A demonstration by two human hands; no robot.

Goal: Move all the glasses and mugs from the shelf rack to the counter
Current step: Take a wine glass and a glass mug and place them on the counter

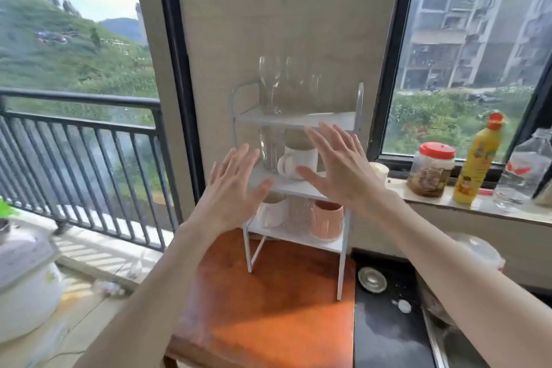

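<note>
A white three-tier shelf rack [337, 120] stands at the back of an orange-brown counter [268, 317]. Clear stemmed glasses [270, 84] stand on its top tier. On the middle tier are a clear tumbler [271, 148] and a white mug [300, 158]. The bottom tier holds a white mug [273, 213], a ribbed glass [295, 215] and a pink mug [327, 219]. My left hand [233, 188] is raised in front of the rack's left side, fingers spread, holding nothing. My right hand [340, 167] hovers before the middle tier, also spread and empty.
On the window ledge at the right are a red-lidded jar [431, 169], a yellow bottle [478, 158] and a clear plastic bottle [528, 164]. A black stove surface [385, 326] adjoins the counter's right side. A white rice cooker [24, 284] sits at the far left by the balcony railing.
</note>
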